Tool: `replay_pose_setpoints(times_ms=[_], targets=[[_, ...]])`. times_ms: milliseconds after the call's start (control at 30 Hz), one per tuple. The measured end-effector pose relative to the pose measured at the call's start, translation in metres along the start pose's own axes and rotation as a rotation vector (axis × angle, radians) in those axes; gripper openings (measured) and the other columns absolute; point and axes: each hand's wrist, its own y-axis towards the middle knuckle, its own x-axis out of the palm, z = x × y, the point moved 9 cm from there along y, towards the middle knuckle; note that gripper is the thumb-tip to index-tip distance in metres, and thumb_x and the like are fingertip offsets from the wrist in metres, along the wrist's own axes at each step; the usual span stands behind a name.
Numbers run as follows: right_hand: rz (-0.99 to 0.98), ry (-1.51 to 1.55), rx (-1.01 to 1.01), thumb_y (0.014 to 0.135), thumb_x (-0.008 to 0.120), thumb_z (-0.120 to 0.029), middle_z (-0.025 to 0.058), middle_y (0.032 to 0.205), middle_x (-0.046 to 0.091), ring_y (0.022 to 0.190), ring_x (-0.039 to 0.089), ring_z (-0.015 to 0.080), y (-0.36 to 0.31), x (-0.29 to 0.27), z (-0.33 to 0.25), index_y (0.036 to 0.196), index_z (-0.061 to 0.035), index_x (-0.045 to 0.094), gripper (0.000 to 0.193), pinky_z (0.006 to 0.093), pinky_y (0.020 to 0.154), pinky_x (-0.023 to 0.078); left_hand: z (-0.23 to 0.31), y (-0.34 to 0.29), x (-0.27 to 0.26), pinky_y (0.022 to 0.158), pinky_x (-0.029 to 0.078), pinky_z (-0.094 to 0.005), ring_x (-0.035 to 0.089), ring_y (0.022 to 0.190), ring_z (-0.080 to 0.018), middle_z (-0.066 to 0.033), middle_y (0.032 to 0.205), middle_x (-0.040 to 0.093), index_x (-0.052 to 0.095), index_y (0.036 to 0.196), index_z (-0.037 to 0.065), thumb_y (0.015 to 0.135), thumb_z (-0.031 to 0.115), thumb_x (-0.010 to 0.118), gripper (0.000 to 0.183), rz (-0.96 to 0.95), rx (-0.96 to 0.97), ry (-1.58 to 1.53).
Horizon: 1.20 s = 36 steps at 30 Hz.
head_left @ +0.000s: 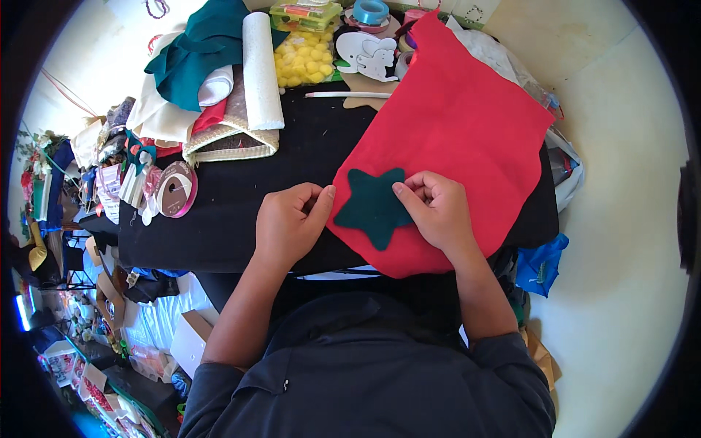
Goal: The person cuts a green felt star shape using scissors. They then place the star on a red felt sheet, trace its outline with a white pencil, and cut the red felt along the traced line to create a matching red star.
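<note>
**Green star held flat on red felt**

A dark green felt star lies on the lower left part of a red felt sheet; the sheet is spread over a black-covered bench and its near edge hangs toward the person. The left hand rests at the sheet's left edge with fingers curled in; its thumb tip touches the star's left point, pressing rather than gripping. The right hand sits on the red felt just right of the star; its fingers are folded under loosely and the thumb presses the star's upper right point; it closes on nothing that shows. The star lies between the two hands, flat, with one point aimed down toward the person.

Behind the hands, a white stick lies across the bench by the sheet's top left corner; past it are a bag of yellow pompoms, a white elephant cutout and a blue tape roll. To the left, a white roll lies over a woven basket, with teal cloth heaped beside it; a brown ribbon spool stands near the bench's left end. A blue bag hangs low at the right.
</note>
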Motion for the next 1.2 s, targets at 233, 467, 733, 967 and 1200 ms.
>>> replay_pose_setpoints(times_ms=[233, 467, 733, 967, 1200], targets=[[0.039, -0.013, -0.031, 0.091, 0.073, -0.021, 0.0090, 0.063, 0.069, 0.053, 0.063, 0.0120, -0.002, -0.001, -0.002, 0.085, 0.0006, 0.070, 0.023, 0.0273, 0.050, 0.044, 0.006, -0.001, -0.001, 0.048, 0.043, -0.0311, 0.060, 0.046, -0.0186, -0.0102, 0.061, 0.066, 0.074, 0.083, 0.002, 0.093, 0.026, 0.070, 0.027, -0.002, 0.036, 0.054], [0.042, -0.003, -0.047, 0.091, 0.073, -0.022, 0.0092, 0.063, 0.069, 0.053, 0.064, 0.0127, -0.003, 0.000, -0.001, 0.085, 0.0001, 0.070, 0.023, 0.0276, 0.050, 0.044, 0.003, -0.001, 0.000, 0.049, 0.044, -0.0300, 0.062, 0.049, -0.0179, -0.0089, 0.062, 0.067, 0.074, 0.084, 0.003, 0.092, 0.026, 0.071, 0.025, -0.003, 0.014, 0.048], [0.044, -0.011, -0.067, 0.091, 0.072, -0.020, 0.0103, 0.065, 0.070, 0.053, 0.065, 0.0143, -0.004, 0.000, -0.004, 0.086, -0.0005, 0.069, 0.021, 0.0292, 0.050, 0.044, 0.004, -0.002, 0.001, 0.050, 0.042, -0.0239, 0.057, 0.053, -0.0056, -0.0050, 0.062, 0.066, 0.072, 0.085, -0.001, 0.095, 0.020, 0.071, 0.023, -0.016, 0.029, 0.057], [0.020, 0.030, -0.104, 0.092, 0.071, -0.016, 0.0083, 0.067, 0.069, 0.054, 0.064, 0.0135, -0.007, 0.001, -0.004, 0.087, -0.0014, 0.068, 0.016, 0.0287, 0.051, 0.044, 0.006, -0.004, -0.001, 0.050, 0.041, -0.0235, 0.054, 0.052, -0.0053, -0.0030, 0.063, 0.065, 0.070, 0.086, 0.000, 0.094, 0.018, 0.071, 0.020, 0.002, 0.037, 0.021], [0.042, 0.154, -0.334, 0.091, 0.073, -0.008, 0.0077, 0.080, 0.067, 0.069, 0.062, 0.0144, -0.014, -0.007, -0.016, 0.089, -0.0003, 0.066, 0.011, 0.0274, 0.064, 0.047, 0.015, -0.005, -0.012, 0.075, 0.049, -0.0317, 0.065, 0.089, -0.0203, -0.0127, 0.106, 0.068, 0.070, 0.094, 0.003, 0.087, 0.019, 0.077, 0.019, 0.107, 0.204, 0.012]])
